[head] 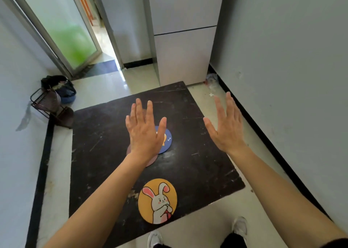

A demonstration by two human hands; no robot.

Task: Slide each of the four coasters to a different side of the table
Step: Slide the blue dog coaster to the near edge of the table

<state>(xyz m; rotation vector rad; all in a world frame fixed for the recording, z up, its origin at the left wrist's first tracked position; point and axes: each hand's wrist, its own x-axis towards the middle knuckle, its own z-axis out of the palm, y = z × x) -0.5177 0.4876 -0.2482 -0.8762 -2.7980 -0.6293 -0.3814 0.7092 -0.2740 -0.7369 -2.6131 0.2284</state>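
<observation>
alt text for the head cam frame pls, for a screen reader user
Both hands are open and spread above a dark square table: the left hand over a blue coaster and a pinkish coaster at centre, the right hand near the right edge. A yellow rabbit coaster lies at the near edge.

Home kitchen corner, fridge (185,31), tiled floor (105,85)
</observation>
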